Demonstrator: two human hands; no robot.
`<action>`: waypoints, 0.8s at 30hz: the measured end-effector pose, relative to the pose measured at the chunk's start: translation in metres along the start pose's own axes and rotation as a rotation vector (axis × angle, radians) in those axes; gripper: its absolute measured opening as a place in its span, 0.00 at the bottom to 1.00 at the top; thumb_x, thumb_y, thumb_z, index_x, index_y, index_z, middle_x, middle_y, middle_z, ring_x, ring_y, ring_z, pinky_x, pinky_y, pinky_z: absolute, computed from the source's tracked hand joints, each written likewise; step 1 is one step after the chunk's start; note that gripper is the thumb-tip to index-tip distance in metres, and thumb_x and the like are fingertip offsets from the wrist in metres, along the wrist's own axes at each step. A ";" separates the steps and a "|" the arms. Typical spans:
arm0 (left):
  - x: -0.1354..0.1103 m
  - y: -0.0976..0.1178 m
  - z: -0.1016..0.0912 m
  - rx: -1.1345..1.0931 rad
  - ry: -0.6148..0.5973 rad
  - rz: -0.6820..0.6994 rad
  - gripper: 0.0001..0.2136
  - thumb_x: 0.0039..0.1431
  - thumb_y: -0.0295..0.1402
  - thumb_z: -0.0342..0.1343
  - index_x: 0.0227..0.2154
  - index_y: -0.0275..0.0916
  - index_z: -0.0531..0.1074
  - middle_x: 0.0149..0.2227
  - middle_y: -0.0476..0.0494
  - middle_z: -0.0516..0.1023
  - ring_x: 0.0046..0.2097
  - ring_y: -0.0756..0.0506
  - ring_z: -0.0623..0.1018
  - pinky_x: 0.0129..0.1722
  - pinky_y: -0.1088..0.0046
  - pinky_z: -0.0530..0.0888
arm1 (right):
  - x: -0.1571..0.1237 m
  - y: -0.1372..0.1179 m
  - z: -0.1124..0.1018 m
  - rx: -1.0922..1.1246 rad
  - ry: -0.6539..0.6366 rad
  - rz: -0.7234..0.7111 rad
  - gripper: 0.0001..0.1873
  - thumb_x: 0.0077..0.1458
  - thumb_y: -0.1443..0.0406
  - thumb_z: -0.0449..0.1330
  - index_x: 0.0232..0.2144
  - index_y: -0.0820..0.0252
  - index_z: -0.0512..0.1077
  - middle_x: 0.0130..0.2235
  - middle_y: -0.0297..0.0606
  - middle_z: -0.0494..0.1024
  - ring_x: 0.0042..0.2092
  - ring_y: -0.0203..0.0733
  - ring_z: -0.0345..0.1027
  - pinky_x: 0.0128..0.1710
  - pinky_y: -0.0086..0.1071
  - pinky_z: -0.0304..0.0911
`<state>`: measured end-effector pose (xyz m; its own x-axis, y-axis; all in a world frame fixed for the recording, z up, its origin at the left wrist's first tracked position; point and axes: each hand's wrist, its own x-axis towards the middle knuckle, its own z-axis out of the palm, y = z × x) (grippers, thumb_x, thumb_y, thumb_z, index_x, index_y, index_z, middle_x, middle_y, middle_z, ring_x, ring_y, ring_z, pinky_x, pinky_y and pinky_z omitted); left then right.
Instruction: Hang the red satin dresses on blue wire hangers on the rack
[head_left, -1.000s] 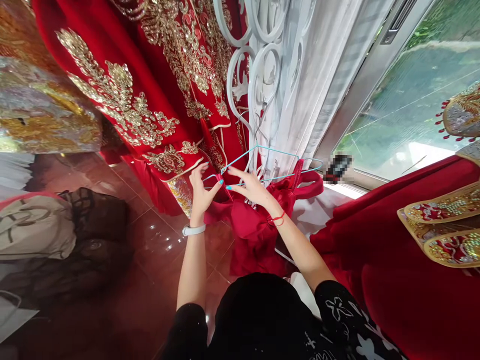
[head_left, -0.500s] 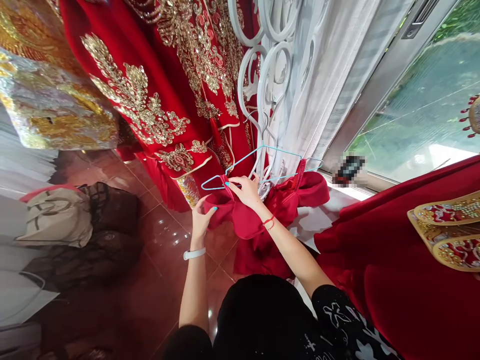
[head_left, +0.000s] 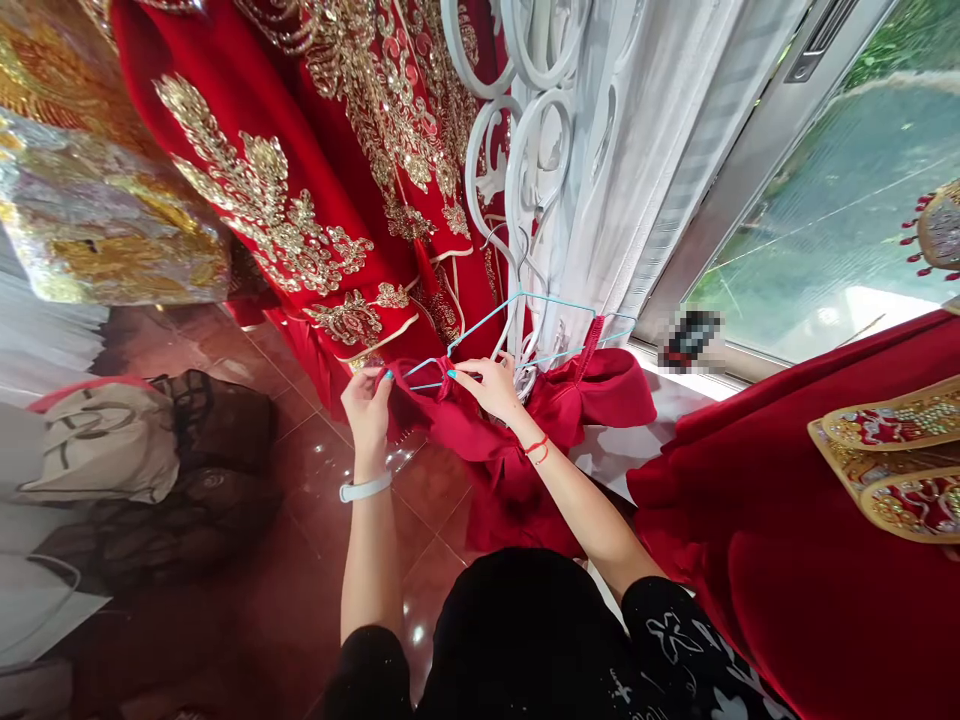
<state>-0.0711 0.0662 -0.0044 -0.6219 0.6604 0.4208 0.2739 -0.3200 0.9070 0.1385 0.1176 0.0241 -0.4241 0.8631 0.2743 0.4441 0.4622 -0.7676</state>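
A red dress (head_left: 499, 455) with ruffled sleeves and gathered straps hangs from a light blue hanger (head_left: 484, 322). The far strap (head_left: 592, 345) loops over the hanger's right arm. My left hand (head_left: 367, 405), a pale band at its wrist, pinches the edge of the left sleeve and holds it out to the left, beyond the hanger's end. With thumb and fingers closed, my right hand (head_left: 491, 385) grips the near strap beside the hanger's left arm. The cloth partly hides that end of the hanger.
A white scrollwork metal stand (head_left: 514, 190) rises behind the hanger. Red gowns with gold embroidery (head_left: 300, 230) hang at the left. On the tiled floor (head_left: 322, 480) lie a beige bag (head_left: 105, 440) and dark netting. A window (head_left: 810, 210) and a red garment (head_left: 787, 480) stand on the right.
My left hand has moved left and up, closing on the sleeve edge and stretching it outward. My right hand stays at the strap.
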 end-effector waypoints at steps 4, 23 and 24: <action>0.011 0.026 -0.003 0.098 -0.172 0.079 0.07 0.52 0.35 0.61 0.31 0.40 0.70 0.33 0.46 0.76 0.38 0.46 0.78 0.43 0.69 0.75 | 0.001 -0.001 0.000 -0.010 0.009 0.009 0.12 0.68 0.59 0.58 0.40 0.46 0.83 0.51 0.32 0.84 0.52 0.45 0.76 0.68 0.52 0.42; 0.037 0.031 0.011 0.211 -0.217 0.120 0.13 0.59 0.42 0.61 0.25 0.39 0.72 0.21 0.52 0.66 0.24 0.51 0.62 0.24 0.75 0.60 | 0.000 0.001 -0.001 -0.043 0.039 0.038 0.13 0.68 0.59 0.58 0.41 0.47 0.84 0.49 0.34 0.85 0.51 0.45 0.76 0.65 0.48 0.48; 0.038 0.030 0.008 0.216 -0.228 0.114 0.13 0.59 0.42 0.61 0.25 0.39 0.72 0.21 0.52 0.66 0.24 0.51 0.62 0.24 0.75 0.60 | -0.001 0.001 -0.001 -0.044 0.035 0.042 0.13 0.68 0.59 0.58 0.41 0.47 0.84 0.49 0.34 0.85 0.50 0.45 0.76 0.64 0.48 0.48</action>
<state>-0.0807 0.0874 0.0388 -0.4049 0.7711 0.4914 0.4968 -0.2656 0.8262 0.1401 0.1177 0.0237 -0.3766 0.8883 0.2629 0.4955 0.4329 -0.7530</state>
